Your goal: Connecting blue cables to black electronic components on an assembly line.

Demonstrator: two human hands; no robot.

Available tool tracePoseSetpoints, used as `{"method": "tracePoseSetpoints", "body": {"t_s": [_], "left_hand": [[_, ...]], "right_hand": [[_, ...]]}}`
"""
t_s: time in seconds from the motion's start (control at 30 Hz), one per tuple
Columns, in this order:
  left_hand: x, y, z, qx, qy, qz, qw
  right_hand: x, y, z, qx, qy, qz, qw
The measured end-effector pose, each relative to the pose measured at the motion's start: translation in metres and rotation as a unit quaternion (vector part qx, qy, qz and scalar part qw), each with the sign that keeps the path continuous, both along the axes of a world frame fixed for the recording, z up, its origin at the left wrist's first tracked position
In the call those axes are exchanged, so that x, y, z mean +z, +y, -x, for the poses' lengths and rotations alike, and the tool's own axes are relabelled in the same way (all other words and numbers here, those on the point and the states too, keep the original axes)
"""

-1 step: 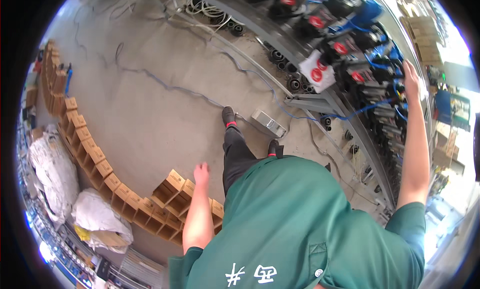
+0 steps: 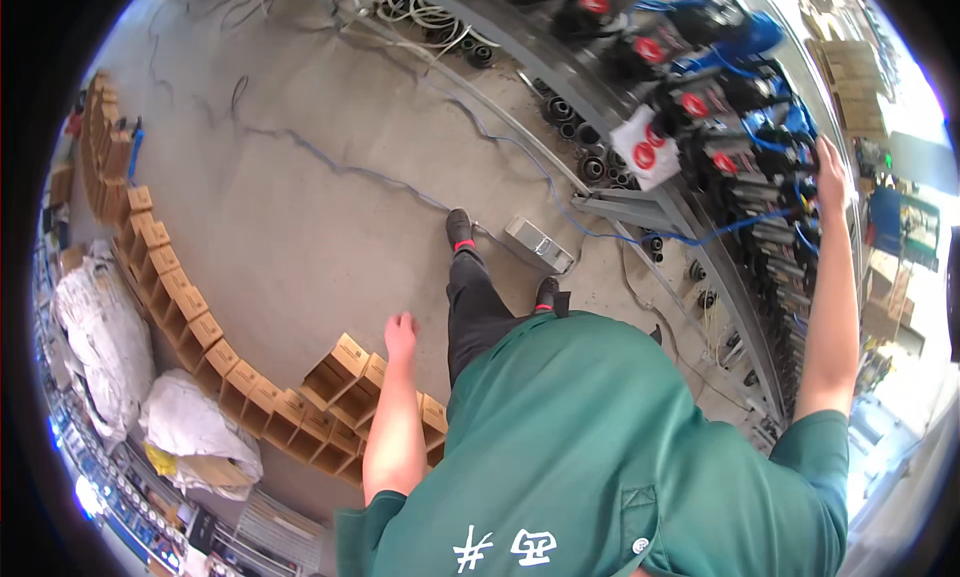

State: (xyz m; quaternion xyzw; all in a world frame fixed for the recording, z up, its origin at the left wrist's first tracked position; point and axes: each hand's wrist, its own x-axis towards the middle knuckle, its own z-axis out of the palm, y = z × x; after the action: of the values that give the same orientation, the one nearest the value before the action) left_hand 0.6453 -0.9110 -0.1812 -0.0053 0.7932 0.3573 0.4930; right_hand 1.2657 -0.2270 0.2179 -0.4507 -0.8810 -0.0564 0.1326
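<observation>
Nothing has moved: right hand [image 2: 828, 172] still touches the blue-cabled rack [image 2: 740, 167], grip unclear; left hand [image 2: 400, 335] hangs empty.

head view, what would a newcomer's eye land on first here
Probably the grey metal rack of black devices with round red labels and blue cables along the upper right, where the right hand reaches in. Next, the curved row of open brown cardboard boxes on the concrete floor at left, with the empty left hand hanging above it.

Bright even daylight, blown-out glare at the right rim, heavy fisheye bending, dark vignette, slightly soft edges.
</observation>
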Motion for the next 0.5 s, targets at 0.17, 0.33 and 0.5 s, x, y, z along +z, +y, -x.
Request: {"method": "tracePoseSetpoints", "body": {"t_s": [0.17,0.33,0.5], "left_hand": [[0.027,0.065,0.063,0.139,-0.039,-0.041,0.989],[-0.003,0.052,0.081,0.081,-0.038,-0.006,0.996],[-0.040,-0.032,0.112,-0.098,-0.012,0.081,0.992]], "right_hand": [[-0.006,-0.003,0.061,-0.295,0.292,0.251,0.874],[0.025,-0.006,0.062,-0.319,0.339,0.300,0.833],[0.027,-0.028,0.092,-0.321,0.389,0.303,0.808]]}}
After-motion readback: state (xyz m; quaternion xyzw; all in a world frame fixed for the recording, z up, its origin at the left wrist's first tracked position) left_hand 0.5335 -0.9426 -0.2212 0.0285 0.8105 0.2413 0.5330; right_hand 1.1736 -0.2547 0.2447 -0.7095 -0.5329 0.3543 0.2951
